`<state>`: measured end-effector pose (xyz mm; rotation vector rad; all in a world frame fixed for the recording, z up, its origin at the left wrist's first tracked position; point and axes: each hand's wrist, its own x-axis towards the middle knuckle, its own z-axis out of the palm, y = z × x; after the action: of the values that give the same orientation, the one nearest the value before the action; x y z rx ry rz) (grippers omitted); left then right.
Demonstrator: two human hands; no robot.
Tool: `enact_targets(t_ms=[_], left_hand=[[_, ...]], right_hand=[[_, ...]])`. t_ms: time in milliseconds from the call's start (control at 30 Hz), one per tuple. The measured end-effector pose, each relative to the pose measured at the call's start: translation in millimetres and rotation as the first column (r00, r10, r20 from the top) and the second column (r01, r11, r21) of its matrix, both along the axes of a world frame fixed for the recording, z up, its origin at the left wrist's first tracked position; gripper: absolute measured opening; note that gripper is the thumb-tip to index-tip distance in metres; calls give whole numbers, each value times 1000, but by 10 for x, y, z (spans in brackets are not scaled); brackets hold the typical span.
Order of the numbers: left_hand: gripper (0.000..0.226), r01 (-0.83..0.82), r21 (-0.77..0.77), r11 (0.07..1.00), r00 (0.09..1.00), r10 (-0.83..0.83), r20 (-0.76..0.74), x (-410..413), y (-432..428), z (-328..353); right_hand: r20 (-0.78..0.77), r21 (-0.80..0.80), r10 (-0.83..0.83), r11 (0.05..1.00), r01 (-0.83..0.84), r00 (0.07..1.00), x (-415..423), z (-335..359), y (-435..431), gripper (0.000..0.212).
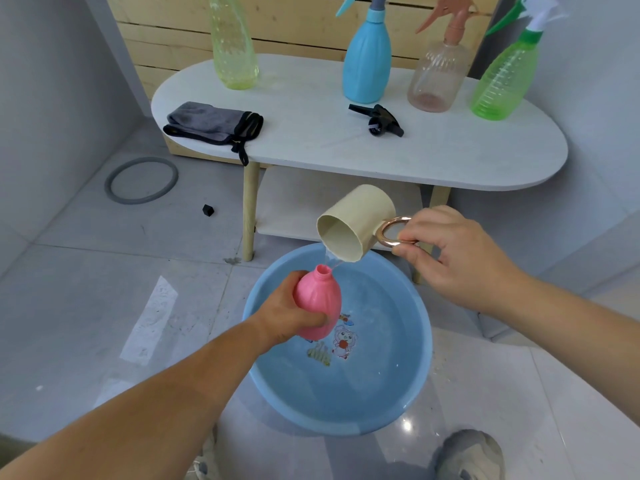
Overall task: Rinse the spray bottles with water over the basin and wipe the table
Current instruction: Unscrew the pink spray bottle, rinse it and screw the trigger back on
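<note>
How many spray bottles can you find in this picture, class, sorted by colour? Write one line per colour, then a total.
Yellow-green bottle: 1
Blue bottle: 1
Clear peach bottle: 1
Green bottle: 1
Pink bottle: 1
Total: 5
</note>
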<state>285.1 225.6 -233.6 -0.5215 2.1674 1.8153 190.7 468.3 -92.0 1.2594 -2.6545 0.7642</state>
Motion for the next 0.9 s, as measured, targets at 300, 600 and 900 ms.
enact_targets(t_ms=[300, 600, 900], left_hand=[[77, -7, -4, 1000, 1000, 7, 4, 7, 12, 3], [75, -7, -9, 1000, 1000, 7, -1, 13, 15, 1], [74, -23, -1, 1000, 1000, 23, 5, 18, 6, -22]], right_hand=[[-179, 25, 125, 992, -123, 976, -24, -26, -15, 29], [-388, 179, 260, 962, -204, 884, -8, -91, -10, 20], [316, 117, -337, 941, 316, 887, -47, -558, -168, 32]])
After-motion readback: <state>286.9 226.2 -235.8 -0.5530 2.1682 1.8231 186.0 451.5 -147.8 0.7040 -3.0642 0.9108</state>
